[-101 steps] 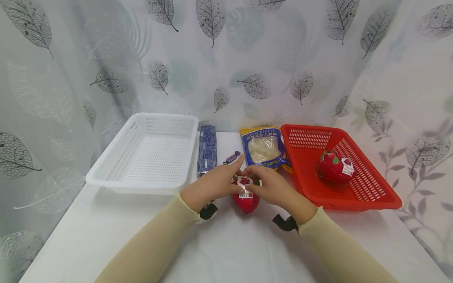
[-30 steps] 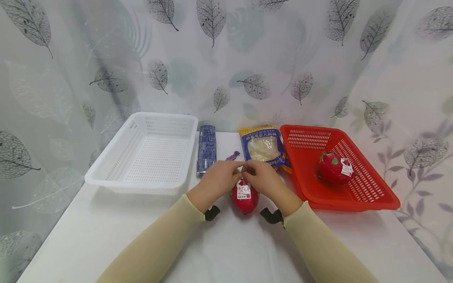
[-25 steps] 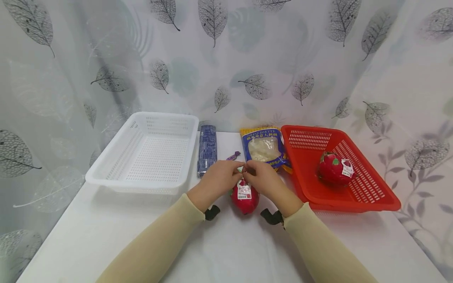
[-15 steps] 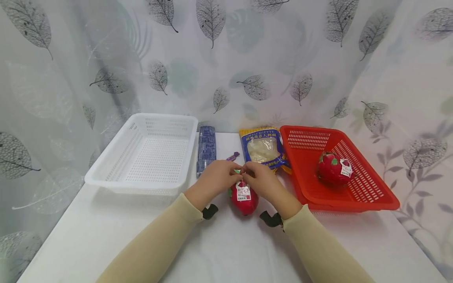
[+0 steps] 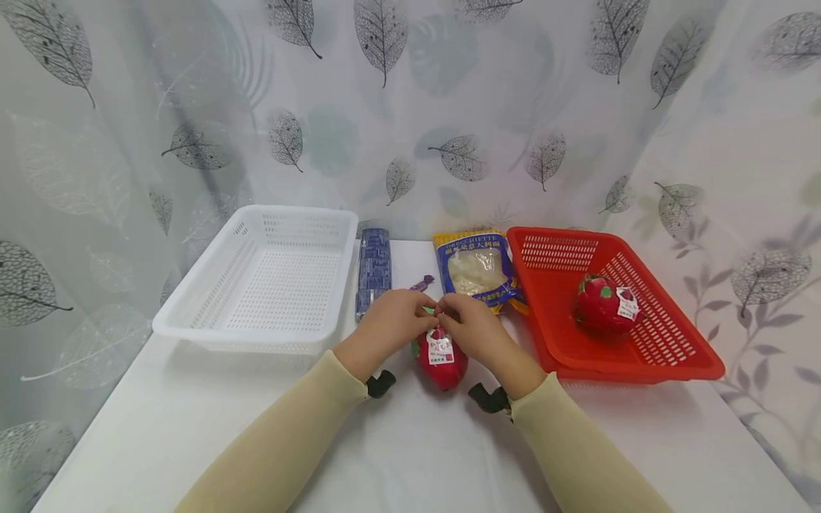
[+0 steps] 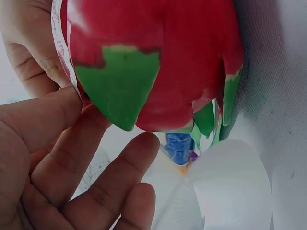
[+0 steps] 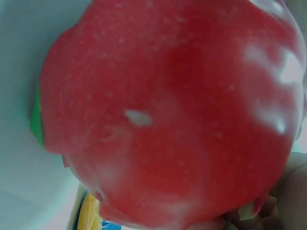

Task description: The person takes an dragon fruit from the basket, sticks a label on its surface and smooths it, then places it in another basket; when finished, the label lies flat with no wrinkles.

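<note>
A red dragon fruit (image 5: 445,376) with green leaf tips and a white label (image 5: 440,350) lies on the white table, leafy end away from me. My left hand (image 5: 391,324) and right hand (image 5: 477,329) meet over that end, thumbs and forefingers pinching at the label's far edge. Close up in the left wrist view, the left hand (image 6: 72,158) has thumb and forefinger at the label's edge, the other fingers loosely bent beside the leaves. Filling the right wrist view is the dragon fruit (image 7: 182,96); only part of the right hand (image 7: 292,201) shows, its fingertips hidden.
A white basket (image 5: 256,335) stands at left, holding nothing. At right, a red basket (image 5: 558,349) holds another labelled dragon fruit (image 5: 603,306). Between them lie a long blue packet (image 5: 374,267), a purple-wrapped candy (image 5: 422,283) and a bag of orecchiette (image 5: 477,263).
Earlier, the hands were spread around the fruit with thumbs over its label. Their fingertips have since come together at the leafy end, uncovering the label; over the last second they hardly move.
</note>
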The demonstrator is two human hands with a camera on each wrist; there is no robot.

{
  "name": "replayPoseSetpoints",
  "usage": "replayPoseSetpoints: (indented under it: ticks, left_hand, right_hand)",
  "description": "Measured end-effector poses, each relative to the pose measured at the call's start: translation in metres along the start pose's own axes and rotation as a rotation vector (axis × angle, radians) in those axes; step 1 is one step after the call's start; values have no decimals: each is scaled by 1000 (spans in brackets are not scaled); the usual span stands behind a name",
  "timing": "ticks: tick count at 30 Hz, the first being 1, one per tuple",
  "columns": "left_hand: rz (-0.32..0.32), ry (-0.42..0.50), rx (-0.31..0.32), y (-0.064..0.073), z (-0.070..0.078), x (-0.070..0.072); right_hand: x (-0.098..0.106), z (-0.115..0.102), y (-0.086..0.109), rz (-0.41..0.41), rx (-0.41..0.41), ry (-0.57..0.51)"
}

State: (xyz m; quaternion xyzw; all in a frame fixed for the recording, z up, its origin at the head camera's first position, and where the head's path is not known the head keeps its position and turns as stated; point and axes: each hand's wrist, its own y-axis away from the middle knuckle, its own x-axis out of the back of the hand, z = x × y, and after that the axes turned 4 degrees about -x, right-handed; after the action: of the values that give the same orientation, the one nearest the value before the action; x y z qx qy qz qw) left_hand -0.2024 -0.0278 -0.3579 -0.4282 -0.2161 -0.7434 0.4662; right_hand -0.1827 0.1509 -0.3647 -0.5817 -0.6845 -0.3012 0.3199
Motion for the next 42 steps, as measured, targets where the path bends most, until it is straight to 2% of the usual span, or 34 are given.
replayPoseSetpoints:
  ticks: [4,9,14,18,25,31,36,42]
  left_hand:
    - [-11,8,-5,0,-1,1]
    - [-25,-11,-19,3,-4,5]
    - [-57,-29,-26,7,-4,10]
    - [-46,-66,-16,12,-1,18]
    - [-5,-88,12,19,3,35]
    - [-28,-64,38,19,3,35]
    - [-39,-59,43,17,3,32]
    - [-47,-57,56,16,5,33]
  right_hand:
    - [-2,-2,1,9,-6,8]
    - [-5,-4,1,24,27,49]
    - [2,-4,7,33,20,75]
    - [10,-7,15,30,10,79]
    - [9,-12,24,-98,50,169]
    - [-1,-14,27,-210,76,238]
    - [-5,-13,29,-241,91,276]
    - [-10,-11,28,-261,80,262]
